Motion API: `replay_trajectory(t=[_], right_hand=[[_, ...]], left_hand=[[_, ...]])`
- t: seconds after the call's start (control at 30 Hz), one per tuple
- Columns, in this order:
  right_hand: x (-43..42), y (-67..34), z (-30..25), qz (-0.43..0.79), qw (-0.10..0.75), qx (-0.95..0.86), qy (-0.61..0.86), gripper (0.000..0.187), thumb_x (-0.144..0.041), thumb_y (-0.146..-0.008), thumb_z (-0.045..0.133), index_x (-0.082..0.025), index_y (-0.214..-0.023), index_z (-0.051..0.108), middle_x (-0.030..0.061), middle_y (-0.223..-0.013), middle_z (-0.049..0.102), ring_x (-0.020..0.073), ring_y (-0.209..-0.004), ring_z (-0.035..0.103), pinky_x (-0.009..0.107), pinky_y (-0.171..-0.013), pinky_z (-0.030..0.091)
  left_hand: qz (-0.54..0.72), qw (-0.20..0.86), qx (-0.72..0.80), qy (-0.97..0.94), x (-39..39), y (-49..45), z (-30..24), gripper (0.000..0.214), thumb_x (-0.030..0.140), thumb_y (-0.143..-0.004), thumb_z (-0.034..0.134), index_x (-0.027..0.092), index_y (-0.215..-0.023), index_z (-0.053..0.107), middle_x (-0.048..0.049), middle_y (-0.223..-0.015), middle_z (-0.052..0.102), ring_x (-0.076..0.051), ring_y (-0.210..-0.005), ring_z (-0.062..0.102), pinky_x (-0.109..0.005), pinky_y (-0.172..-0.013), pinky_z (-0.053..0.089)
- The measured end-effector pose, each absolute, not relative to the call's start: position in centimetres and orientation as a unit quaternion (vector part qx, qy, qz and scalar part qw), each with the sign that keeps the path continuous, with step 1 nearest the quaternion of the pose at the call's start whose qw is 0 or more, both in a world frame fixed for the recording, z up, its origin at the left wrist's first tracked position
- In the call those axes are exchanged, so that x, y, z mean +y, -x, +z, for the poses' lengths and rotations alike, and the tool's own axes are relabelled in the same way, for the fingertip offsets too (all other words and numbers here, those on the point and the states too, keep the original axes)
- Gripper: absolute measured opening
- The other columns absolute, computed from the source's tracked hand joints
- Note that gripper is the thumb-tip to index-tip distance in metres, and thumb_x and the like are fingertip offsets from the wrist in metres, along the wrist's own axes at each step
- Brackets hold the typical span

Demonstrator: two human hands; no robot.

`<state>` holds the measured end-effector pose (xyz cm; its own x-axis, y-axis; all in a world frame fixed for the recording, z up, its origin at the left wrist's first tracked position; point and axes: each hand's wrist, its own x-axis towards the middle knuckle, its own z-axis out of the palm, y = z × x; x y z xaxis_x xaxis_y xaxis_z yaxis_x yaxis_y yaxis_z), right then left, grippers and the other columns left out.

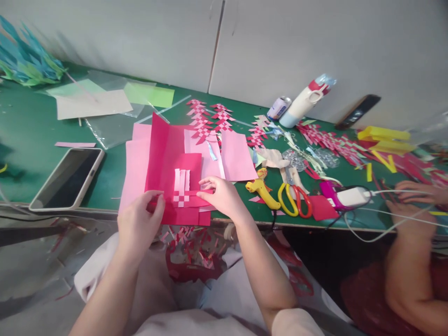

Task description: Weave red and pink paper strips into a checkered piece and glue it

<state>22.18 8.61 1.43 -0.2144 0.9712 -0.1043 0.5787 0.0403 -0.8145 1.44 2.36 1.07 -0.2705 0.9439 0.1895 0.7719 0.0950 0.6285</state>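
Note:
Several pale pink strips (pixel 182 179) stand upright, woven through red paper strips into a small checkered patch (pixel 180 199). This lies on folded red paper (pixel 168 158) at the table's front edge. My right hand (pixel 220 196) pinches the right end of a red paper strip (pixel 193 192) that runs across the weave. To the left of the patch, my left hand (pixel 140 219) is closed, thumb and fingers curled together over the red paper; what they grip is hidden. Pink paper sheets (pixel 240 156) lie beneath and behind the red paper.
Left lies a phone (pixel 68 178). To the right are a yellow tool (pixel 264 192), scissors (pixel 296 199) and a white charger (pixel 352 197) with cables. Woven garlands (pixel 199 120), a can (pixel 279 108) and a bottle (pixel 304 102) sit behind. Another person's hands (pixel 413 205) work at far right.

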Motion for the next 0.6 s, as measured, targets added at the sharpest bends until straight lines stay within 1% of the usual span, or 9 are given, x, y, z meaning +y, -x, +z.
replay_trajectory(t=[0.07,0.13,0.2,0.27,0.33,0.4,0.5,0.6], right_hand=[[8.5,-22.1,1.3,0.368,0.254,-0.689,0.571,0.024,-0.029,-0.075,0.072,-0.023,-0.098,0.067,0.0031,-0.091,0.073,0.0181,-0.087,0.067,0.031,-0.079,0.049],[8.5,-22.2,1.3,0.339,0.252,-0.706,0.568,0.023,-0.031,-0.076,0.072,-0.022,-0.096,0.068,0.0033,-0.09,0.072,0.0179,-0.083,0.066,0.031,-0.077,0.049],[8.4,-22.3,1.4,0.288,0.25,-0.736,0.56,0.02,-0.031,-0.077,0.072,-0.021,-0.094,0.069,0.004,-0.087,0.072,0.0187,-0.082,0.065,0.032,-0.077,0.049],[8.2,-22.4,1.6,0.215,0.244,-0.769,0.55,0.018,-0.028,-0.078,0.072,-0.02,-0.094,0.07,0.0057,-0.088,0.07,0.0213,-0.087,0.062,0.035,-0.081,0.048],[7.9,-22.4,2.0,0.153,0.239,-0.795,0.536,0.016,-0.025,-0.08,0.07,-0.02,-0.095,0.071,0.0072,-0.092,0.068,0.0235,-0.094,0.058,0.038,-0.086,0.047],[7.5,-22.3,2.2,0.128,0.234,-0.817,0.512,0.015,-0.024,-0.083,0.066,-0.021,-0.097,0.072,0.0073,-0.095,0.066,0.0238,-0.098,0.055,0.038,-0.089,0.046],[7.0,-22.0,2.2,0.134,0.218,-0.843,0.474,0.016,-0.025,-0.087,0.062,-0.023,-0.099,0.073,0.0067,-0.095,0.065,0.023,-0.098,0.053,0.037,-0.089,0.046],[6.7,-21.6,1.9,0.142,0.198,-0.857,0.455,0.021,-0.029,-0.087,0.062,-0.022,-0.104,0.073,0.007,-0.094,0.064,0.0227,-0.097,0.052,0.036,-0.087,0.047]], left_hand=[[0.309,0.079,0.706,-0.633,1.9,-1.1,0.7,0.017,0.031,-0.083,0.058,0.024,-0.092,0.071,-0.0016,-0.076,0.07,-0.017,-0.06,0.061,-0.026,-0.055,0.038],[0.307,0.046,0.663,-0.681,1.5,-0.9,0.2,0.02,0.027,-0.085,0.056,0.024,-0.097,0.071,-0.0032,-0.088,0.071,-0.016,-0.065,0.062,-0.026,-0.057,0.041],[0.303,0.016,0.616,-0.726,1.3,-0.9,-0.1,0.022,0.023,-0.085,0.054,0.024,-0.1,0.071,-0.0042,-0.091,0.071,-0.018,-0.074,0.063,-0.027,-0.064,0.044],[0.294,-0.011,0.581,-0.759,1.2,-1.0,-0.1,0.025,0.02,-0.085,0.054,0.024,-0.103,0.071,-0.0052,-0.092,0.071,-0.021,-0.083,0.063,-0.029,-0.072,0.047],[0.28,-0.017,0.557,-0.781,1.2,-1.0,0.0,0.027,0.017,-0.085,0.052,0.022,-0.105,0.071,-0.0063,-0.097,0.071,-0.022,-0.087,0.061,-0.032,-0.078,0.048],[0.264,-0.005,0.538,-0.8,1.2,-1.1,0.3,0.028,0.016,-0.085,0.051,0.02,-0.106,0.07,-0.0073,-0.101,0.071,-0.024,-0.089,0.058,-0.034,-0.082,0.049],[0.245,0.015,0.516,-0.821,1.1,-1.2,0.3,0.029,0.016,-0.086,0.05,0.019,-0.106,0.07,-0.0074,-0.105,0.071,-0.025,-0.092,0.055,-0.037,-0.083,0.049],[0.233,0.013,0.504,-0.832,1.0,-1.1,0.1,0.027,0.015,-0.087,0.05,0.017,-0.105,0.071,-0.0075,-0.106,0.071,-0.026,-0.092,0.054,-0.037,-0.083,0.049]])
